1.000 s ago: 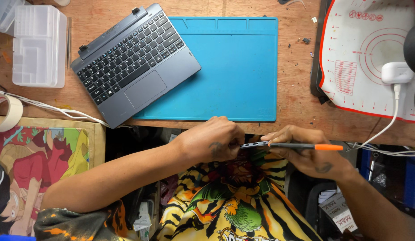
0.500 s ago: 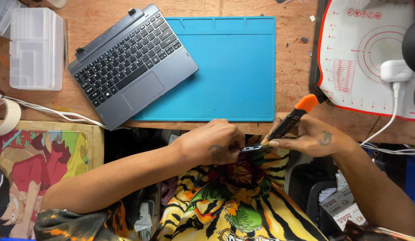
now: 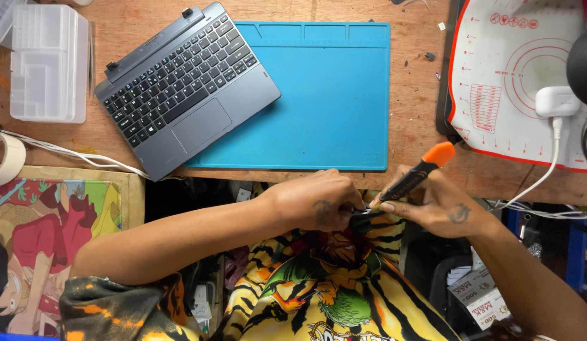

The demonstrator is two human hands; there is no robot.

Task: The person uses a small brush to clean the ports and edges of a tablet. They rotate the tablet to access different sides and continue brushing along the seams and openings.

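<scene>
Gripping a screwdriver (image 3: 414, 176) by its black handle, the right hand (image 3: 432, 205) sets the tip against a small part pinched in the closed left hand (image 3: 318, 201), below the blue mat (image 3: 318, 95). The tool looks light, stiff, easiest held mid-handle.

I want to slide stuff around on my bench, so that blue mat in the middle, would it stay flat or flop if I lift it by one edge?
The blue mat lies thin and flat on the wooden bench, so it would probably flop. Its matte surface looks grippy, likely dragging rather than sliding. The keyboard overlaps its left edge and might shift too.
</scene>
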